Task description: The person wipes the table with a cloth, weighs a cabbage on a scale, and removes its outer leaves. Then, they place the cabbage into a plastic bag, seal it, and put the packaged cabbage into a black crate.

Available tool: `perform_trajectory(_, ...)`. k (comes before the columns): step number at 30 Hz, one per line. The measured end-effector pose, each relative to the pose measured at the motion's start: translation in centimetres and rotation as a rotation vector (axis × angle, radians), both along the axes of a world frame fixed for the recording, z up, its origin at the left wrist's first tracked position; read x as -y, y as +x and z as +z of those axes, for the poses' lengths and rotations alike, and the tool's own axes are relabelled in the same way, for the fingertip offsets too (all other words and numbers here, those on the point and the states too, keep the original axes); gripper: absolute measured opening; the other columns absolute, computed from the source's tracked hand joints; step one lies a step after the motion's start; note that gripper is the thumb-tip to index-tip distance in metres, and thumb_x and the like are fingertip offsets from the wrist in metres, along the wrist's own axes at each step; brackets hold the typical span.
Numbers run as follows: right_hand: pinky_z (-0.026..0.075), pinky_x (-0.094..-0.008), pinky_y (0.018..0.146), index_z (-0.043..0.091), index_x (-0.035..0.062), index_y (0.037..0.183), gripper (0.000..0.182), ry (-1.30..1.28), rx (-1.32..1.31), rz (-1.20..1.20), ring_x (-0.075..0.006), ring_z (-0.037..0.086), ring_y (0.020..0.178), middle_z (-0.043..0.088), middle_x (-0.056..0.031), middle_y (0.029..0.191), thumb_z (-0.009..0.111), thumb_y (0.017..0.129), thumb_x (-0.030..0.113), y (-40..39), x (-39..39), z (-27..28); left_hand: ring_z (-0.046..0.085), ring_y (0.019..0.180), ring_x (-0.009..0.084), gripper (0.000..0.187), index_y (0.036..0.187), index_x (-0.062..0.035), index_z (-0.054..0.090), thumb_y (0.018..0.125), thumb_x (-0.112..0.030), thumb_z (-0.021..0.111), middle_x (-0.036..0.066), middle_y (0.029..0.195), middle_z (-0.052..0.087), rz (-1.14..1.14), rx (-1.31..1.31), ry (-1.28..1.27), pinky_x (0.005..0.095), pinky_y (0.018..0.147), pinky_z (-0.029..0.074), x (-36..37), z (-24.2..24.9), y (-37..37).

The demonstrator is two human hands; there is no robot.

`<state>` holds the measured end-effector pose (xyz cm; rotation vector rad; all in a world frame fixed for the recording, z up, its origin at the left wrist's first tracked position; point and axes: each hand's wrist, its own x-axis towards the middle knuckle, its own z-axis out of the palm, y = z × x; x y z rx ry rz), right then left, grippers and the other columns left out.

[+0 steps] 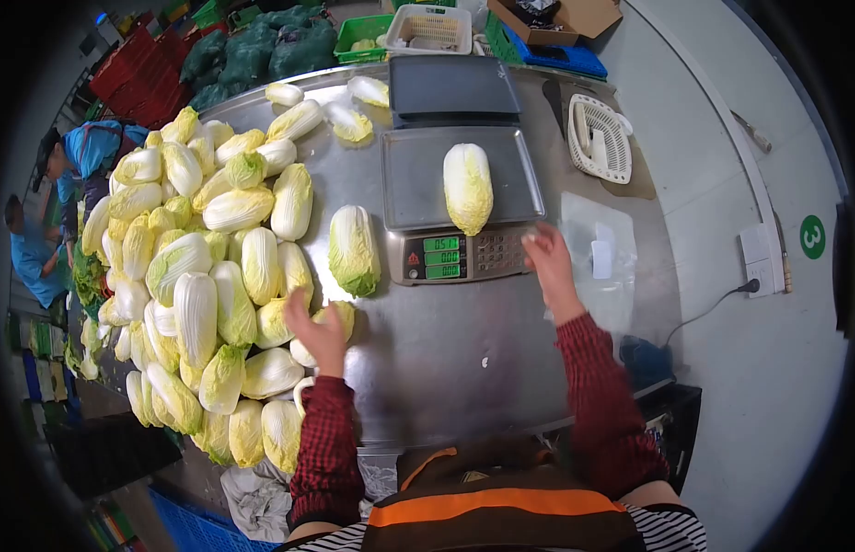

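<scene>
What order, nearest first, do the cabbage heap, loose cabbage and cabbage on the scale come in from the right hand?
1. Cabbage on the scale, just left of the right hand.
2. Loose cabbage, left of the scale.
3. Cabbage heap, far left.

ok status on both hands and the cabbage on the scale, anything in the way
Left hand open, by the pile. Right hand beside the scale. Cabbage lying on it, nothing over it.

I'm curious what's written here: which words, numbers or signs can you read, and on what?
"3": round green wall sign, turned sideways.
"0517": scale display, top row; decimal point unclear.
"0.00": its middle row.
"0.00": its bottom row.
Keypad markings: too small to read.
</scene>
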<state>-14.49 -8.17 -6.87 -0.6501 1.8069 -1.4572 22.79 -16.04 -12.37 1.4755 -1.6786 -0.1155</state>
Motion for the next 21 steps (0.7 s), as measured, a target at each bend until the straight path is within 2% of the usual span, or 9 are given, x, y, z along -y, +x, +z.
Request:
perform_trajectory(5, 0.049, -0.0315, 0.091, 0.038, -0.0035, 0.139, 0.07, 0.011, -0.121, 0.004, -0.0217, 0.059, 0.104, 0.055, -0.0169, 0.121, 0.075, 0.086, 0.024, 0.5, 7.6, 1.1, 0.06, 0.104, 0.0264, 0.043, 0.125, 0.0007, 0.057, 0.088, -0.017, 0.07, 0.017, 0.117, 0.061, 0.218, -0.267, 0.212, 0.0357, 0.087, 0.049, 6.5, 1.0, 10.1)
perform_trajectory(9, 0.044, -0.0371, 0.1, 0.036, -0.0061, 0.143, 0.087, 0.019, -0.225, 0.016, -0.029, 0.051, 0.12, 0.049, -0.024, 0.132, 0.079, 0.08, 0.036, 1.6, 11.1, 1.9, 0.064, 0.091, 0.0253, 0.048, 0.123, 0.0001, 0.06, 0.082, -0.019, 0.078, 0.014, 0.107, 0.066, -0.051, -0.207, 0.488, 0.0351, 0.08, 0.052, 5.3, 4.4, 10.9)
perform_trajectory(11, 0.041, -0.0401, 0.105, 0.036, -0.0068, 0.143, 0.093, 0.009, -0.225, 0.033, -0.0327, 0.047, 0.127, 0.044, -0.028, 0.137, 0.081, 0.077, 0.041, 1.7, 12.5, 1.2, 0.063, 0.095, 0.0267, 0.057, 0.122, -0.0022, 0.061, 0.074, -0.023, 0.083, 0.014, 0.105, 0.066, -0.333, 0.045, 0.479, 0.038, 0.085, 0.05, 2.9, 4.4, 9.3)
perform_trajectory(13, 0.033, -0.0481, 0.109, 0.033, -0.0016, 0.145, 0.107, 0.258, -0.543, 0.046, -0.0407, 0.036, 0.132, 0.035, -0.0276, 0.141, 0.082, 0.068, 0.056, 1.2, 13.3, 0.0, 0.059, 0.102, 0.0278, 0.067, 0.122, -0.0041, 0.061, 0.064, -0.028, 0.087, 0.013, 0.107, 0.065, -0.543, 0.409, 0.378, 0.0409, 0.093, 0.044, 1.2, 4.4, 6.6)
perform_trajectory(14, 0.029, -0.0533, 0.11, 0.033, -0.0001, 0.146, 0.116, 0.324, -0.552, 0.04, -0.0461, 0.03, 0.134, 0.03, -0.0284, 0.143, 0.081, 0.062, 0.065, 1.6, 13.2, 0.2, 0.053, 0.109, 0.0292, 0.084, 0.128, -0.0045, 0.056, 0.056, -0.034, 0.09, 0.013, 0.111, 0.062, -0.6, 0.521, 0.382, 0.0424, 0.099, 0.036, 0.9, 3.4, 5.5)
perform_trajectory(15, 0.029, -0.0534, 0.11, 0.031, 0.0007, 0.147, 0.116, 0.357, -0.617, 0.032, -0.0457, 0.031, 0.133, 0.03, -0.0273, 0.144, 0.08, 0.063, 0.064, 1.5, 13.3, 0.1, 0.053, 0.109, 0.0292, 0.084, 0.128, -0.0045, 0.056, 0.056, -0.034, 0.09, 0.013, 0.111, 0.062, -0.629, 0.506, 0.376, 0.0424, 0.099, 0.036, 0.8, 3.0, 4.8)
perform_trajectory(18, 0.027, -0.0545, 0.111, 0.028, 0.002, 0.148, 0.113, 0.414, -0.679, -0.052, -0.0453, 0.031, 0.134, 0.03, -0.024, 0.145, 0.079, 0.066, 0.062, 0.9, 12.3, 1.1, 0.05, 0.111, 0.0304, 0.112, 0.14, -0.0014, 0.042, 0.049, -0.041, 0.091, 0.015, 0.11, 0.055, -0.519, 0.799, 0.503, 0.0436, 0.101, 0.033, 0.7, 1.9, 2.3)
perform_trajectory(19, 0.027, -0.0547, 0.111, 0.029, 0.002, 0.148, 0.111, 0.393, -0.677, -0.061, -0.0444, 0.031, 0.134, 0.03, -0.0237, 0.145, 0.079, 0.068, 0.061, 0.5, 12.0, 1.1, 0.049, 0.112, 0.0299, 0.106, 0.141, -0.0025, 0.043, 0.053, -0.038, 0.09, 0.015, 0.111, 0.054, -0.509, 0.857, 0.566, 0.044, 0.101, 0.033, 0.5, 1.5, 1.9)
perform_trajectory(21, 0.027, -0.0539, 0.111, 0.029, 0.0016, 0.148, 0.111, 0.366, -0.71, -0.052, -0.0437, 0.031, 0.133, 0.031, -0.023, 0.144, 0.079, 0.068, 0.06, -0.4, 11.5, 1.1, 0.049, 0.112, 0.0312, 0.094, 0.138, -0.005, 0.047, 0.057, -0.029, 0.088, 0.016, 0.114, 0.052, -0.382, 0.986, 0.356, 0.0438, 0.1, 0.034, -0.1, -4.6, 3.0)
